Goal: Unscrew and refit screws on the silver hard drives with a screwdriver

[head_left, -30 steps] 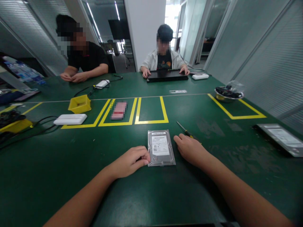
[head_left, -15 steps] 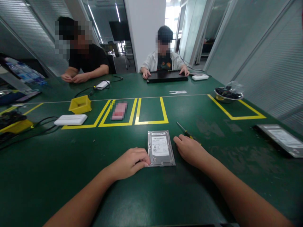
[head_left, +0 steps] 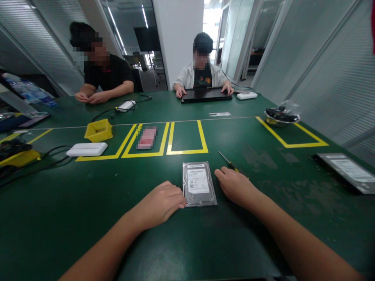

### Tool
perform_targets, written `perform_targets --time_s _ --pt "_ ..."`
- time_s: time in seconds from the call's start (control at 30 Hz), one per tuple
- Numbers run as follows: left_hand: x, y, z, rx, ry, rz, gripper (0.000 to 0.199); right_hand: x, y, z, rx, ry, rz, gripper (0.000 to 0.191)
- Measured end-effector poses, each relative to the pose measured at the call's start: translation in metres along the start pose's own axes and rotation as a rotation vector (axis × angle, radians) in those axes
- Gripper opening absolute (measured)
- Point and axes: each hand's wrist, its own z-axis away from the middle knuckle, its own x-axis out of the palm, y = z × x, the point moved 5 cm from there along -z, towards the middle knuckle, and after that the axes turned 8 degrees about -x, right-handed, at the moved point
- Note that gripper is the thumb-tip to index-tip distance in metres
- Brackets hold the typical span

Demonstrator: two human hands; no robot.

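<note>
Green table [head_left: 58,210] takes up most of the view. Across it, a co-worker's hands sit at both sides of a black panel [head_left: 206,93], seemingly to steady it. Metal bowl [head_left: 281,122] at the far right, heaped with dark pieces; yellow bin [head_left: 99,135] at the left, by the tape — both at the margins, which leaves the middle to the wearer's hands. Left hand [head_left: 165,201] palm down, fingers bent, tips against the near-left corner of the hard drive [head_left: 199,183]; probably a light steadying touch, though whether it pinches I cannot tell. Right hand [head_left: 234,183] loosely curled, resting just off the drive's right side; its underside is hidden, so cannot tell if anything is gripped. The drive lies flat, label up, between the two hands, likely so both reach it easily. A second drive [head_left: 348,171] lies well apart, far right. Smallest: screwdriver [head_left: 231,164], just beyond the right fingers, tip pointing away, handle partly behind the hand — placed, I judge, within easy reach. Edges: the drive's near and far sides are untouched; a narrow green strip parts its right side from the fingers; wider tabletop runs forward to the yellow tape [head_left: 187,152].
</note>
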Motion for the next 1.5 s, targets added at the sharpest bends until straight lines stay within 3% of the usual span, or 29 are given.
perform_targets --time_s 0.23,0.57,0.97,1.5 --pt "-0.001 0.002 0.002 0.01 0.015 -0.056 0.024 0.0 -0.001 0.0 0.016 -0.036 -0.009 0.015" --pt "0.008 -0.006 0.0 -0.075 -0.029 0.073 0.02 0.001 -0.001 -0.001 0.003 -0.017 -0.007 0.014" --pt "0.004 -0.006 0.001 -0.013 -0.019 0.067 0.023 0.0 -0.001 -0.001 0.014 -0.039 -0.015 0.014" --pt "0.004 -0.012 -0.001 -0.04 0.007 0.224 0.01 -0.005 -0.002 -0.001 0.017 -0.028 0.013 0.012"
